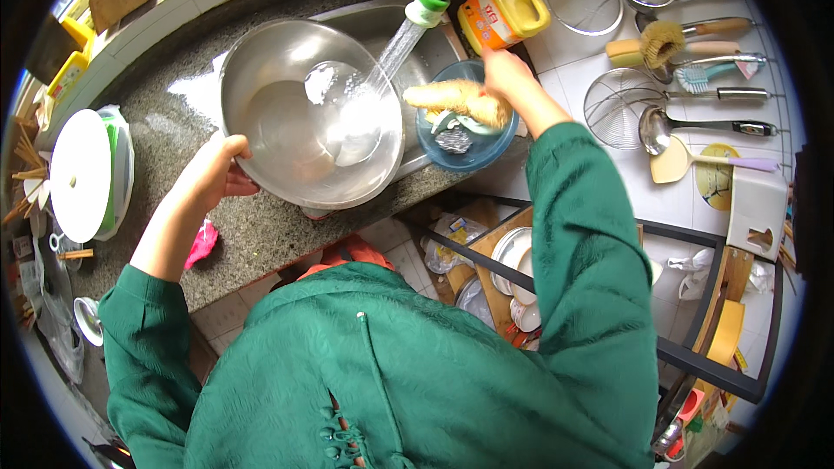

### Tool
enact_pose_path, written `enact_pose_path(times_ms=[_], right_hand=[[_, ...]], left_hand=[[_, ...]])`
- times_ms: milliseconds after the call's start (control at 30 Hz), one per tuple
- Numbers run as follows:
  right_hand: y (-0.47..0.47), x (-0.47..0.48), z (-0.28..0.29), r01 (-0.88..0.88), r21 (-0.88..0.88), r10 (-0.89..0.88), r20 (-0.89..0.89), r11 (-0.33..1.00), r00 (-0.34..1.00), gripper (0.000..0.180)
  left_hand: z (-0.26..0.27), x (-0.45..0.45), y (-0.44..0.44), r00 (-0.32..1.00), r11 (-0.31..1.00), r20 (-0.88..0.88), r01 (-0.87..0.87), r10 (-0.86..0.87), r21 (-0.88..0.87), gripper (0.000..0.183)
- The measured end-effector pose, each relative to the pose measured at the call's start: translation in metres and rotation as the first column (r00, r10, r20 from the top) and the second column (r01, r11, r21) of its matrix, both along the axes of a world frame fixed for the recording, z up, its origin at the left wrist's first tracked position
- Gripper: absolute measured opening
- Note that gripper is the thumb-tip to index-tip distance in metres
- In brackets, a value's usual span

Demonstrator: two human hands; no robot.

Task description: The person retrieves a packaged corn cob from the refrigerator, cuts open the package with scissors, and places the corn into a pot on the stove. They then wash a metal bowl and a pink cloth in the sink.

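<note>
My left hand (220,172) grips the rim of a large stainless steel bowl (273,143), which is tilted over the counter's edge and the sink. Water pours into it from a faucet with a green and white nozzle (427,8). On the right, my right hand (508,78) is at a tan loofah-like scrubber (449,96) above a blue plastic basin (449,159); its fingers are partly hidden, and whether they hold the scrubber is unclear. Inside the basin lie a steel wool scourer (453,140) and a pale green item. A yellow detergent jug (505,13) stands just behind this hand.
Strainers, brushes and ladles (653,130) hang on the tiled wall at right. Below them is a black-framed rack (690,361) with dishes. A round white lid (81,176) stands at the counter's left, and a pink cloth (202,244) lies near my left forearm.
</note>
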State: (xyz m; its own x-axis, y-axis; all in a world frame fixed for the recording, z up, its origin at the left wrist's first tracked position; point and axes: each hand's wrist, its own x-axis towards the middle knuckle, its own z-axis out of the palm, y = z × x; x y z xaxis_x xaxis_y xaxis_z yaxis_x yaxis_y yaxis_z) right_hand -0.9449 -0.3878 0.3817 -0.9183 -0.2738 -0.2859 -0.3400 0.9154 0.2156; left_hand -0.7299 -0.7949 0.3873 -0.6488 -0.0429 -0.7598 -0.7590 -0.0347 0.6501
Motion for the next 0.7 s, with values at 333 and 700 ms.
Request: enact_pose_path(times_ms=[333,700], right_hand=[[0.226,0.077,-0.126,0.628,-0.750,-0.765,0.274,0.209,0.582,0.042],[0.204,0.083,-0.131,0.510,-0.820,-0.839,0.453,-0.260,0.301,0.043]], left_hand=[[-0.048,0.009,0.013,0.993,0.968,-0.050,-0.095,0.109,0.234,0.047],[-0.114,-0.014,0.088,0.972,0.598,0.198,-0.232,0.124,0.767,0.035]])
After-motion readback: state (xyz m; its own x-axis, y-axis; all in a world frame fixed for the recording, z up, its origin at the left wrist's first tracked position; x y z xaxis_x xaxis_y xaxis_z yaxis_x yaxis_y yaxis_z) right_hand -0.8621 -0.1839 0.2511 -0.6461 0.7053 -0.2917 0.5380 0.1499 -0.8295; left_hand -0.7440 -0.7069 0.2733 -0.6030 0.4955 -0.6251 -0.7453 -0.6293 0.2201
